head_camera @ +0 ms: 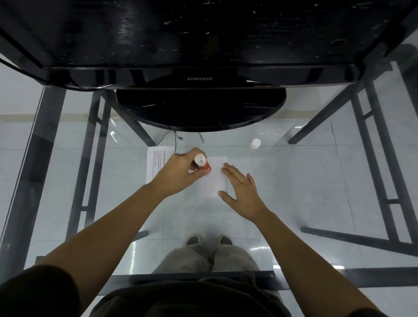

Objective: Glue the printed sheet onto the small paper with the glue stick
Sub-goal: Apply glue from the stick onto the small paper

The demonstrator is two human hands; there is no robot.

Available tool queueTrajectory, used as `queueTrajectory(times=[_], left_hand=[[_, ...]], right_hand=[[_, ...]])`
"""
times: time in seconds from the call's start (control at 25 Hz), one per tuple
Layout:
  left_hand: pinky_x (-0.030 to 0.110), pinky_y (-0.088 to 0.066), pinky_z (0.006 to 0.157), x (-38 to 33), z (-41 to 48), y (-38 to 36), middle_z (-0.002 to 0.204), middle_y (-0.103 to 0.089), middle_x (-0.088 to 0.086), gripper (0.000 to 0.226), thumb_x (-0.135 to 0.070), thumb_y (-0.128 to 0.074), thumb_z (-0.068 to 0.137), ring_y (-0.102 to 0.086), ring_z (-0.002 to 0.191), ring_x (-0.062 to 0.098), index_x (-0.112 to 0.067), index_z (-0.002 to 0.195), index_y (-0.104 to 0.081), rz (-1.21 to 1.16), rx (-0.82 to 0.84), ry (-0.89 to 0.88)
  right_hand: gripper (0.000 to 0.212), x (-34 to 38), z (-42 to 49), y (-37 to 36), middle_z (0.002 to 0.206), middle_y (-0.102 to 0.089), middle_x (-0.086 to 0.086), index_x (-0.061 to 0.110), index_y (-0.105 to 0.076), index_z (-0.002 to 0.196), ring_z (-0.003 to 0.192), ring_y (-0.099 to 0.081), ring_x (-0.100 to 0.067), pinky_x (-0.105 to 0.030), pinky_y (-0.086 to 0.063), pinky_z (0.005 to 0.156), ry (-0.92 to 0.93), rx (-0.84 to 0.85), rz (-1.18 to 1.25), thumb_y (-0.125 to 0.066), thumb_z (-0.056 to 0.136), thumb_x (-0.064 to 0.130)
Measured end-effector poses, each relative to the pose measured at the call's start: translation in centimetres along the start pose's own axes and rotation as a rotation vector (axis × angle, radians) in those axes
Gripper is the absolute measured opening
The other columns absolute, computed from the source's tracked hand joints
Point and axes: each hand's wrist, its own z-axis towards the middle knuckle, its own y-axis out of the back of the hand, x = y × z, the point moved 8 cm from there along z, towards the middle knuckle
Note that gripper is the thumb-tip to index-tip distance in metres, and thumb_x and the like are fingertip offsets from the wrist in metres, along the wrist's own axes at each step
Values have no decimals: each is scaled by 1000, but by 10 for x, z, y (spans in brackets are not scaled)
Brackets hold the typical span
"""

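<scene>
My left hand [178, 172] is closed around a red glue stick [203, 163] with a white end, its tip down on the left edge of a small white paper [214, 177] lying on the glass table. My right hand [242, 191] lies flat with fingers spread on the right side of that small paper, holding it down. To the left, partly under my left hand, lies a printed sheet [155, 163] with lines of text. The white glue cap [255, 144] stands apart on the glass, back right.
A black Samsung monitor [199, 79] on a round base [200, 110] stands just behind the papers, with thin cables [175, 137] hanging near the sheet. The glass table [297, 186] has a dark metal frame [48, 151]; floor tiles and my feet show through.
</scene>
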Motion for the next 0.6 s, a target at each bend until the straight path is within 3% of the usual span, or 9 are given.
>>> queueTrajectory(times=[0.12,0.2,0.32,0.44,0.52,0.6], left_hand=[[5,-43,69,-5,-8,-21,97,-69,-2,30,-34,-68,80,-63,82,7,-23,104,-55,5,124,-31],[8,-45,68,-1,1,-9,95,-69,-1,27,-32,-68,81,-64,82,8,-21,101,-54,12,59,-12],[1,-39,61,6,12,12,88,-66,-6,24,-28,-68,81,-58,73,-4,-21,99,-54,15,-79,45],[-1,-41,63,-2,8,-6,90,-64,-10,27,-32,-70,79,-56,72,-10,-25,99,-54,-13,43,-17],[-2,-41,66,-5,5,-16,91,-65,-9,27,-33,-70,79,-58,74,-5,-26,99,-54,-23,118,-43],[-1,-40,62,0,12,-5,88,-63,-10,25,-31,-70,80,-58,75,-1,-25,98,-53,-10,61,-11]], right_hand=[[61,0,0,0,154,-23,0,18,-24,143,141,-19,-17,-43,-3,115,1,-8,18,-51,91,38],[61,-1,0,-1,154,-22,0,18,-24,142,141,-18,-17,-43,-3,115,3,-6,7,-51,91,37],[60,-2,0,-1,154,-22,1,19,-24,142,141,-18,-16,-41,-2,115,-7,-2,-4,-51,91,38],[61,-1,1,-1,154,-23,1,19,-25,142,141,-19,-16,-42,-3,115,-3,-9,1,-51,91,39],[61,-1,1,-1,154,-23,1,19,-25,142,141,-19,-16,-43,-4,115,-5,-5,2,-51,91,39],[61,-2,0,-2,154,-22,1,19,-25,142,141,-19,-16,-43,-3,115,-5,2,-4,-51,91,38]])
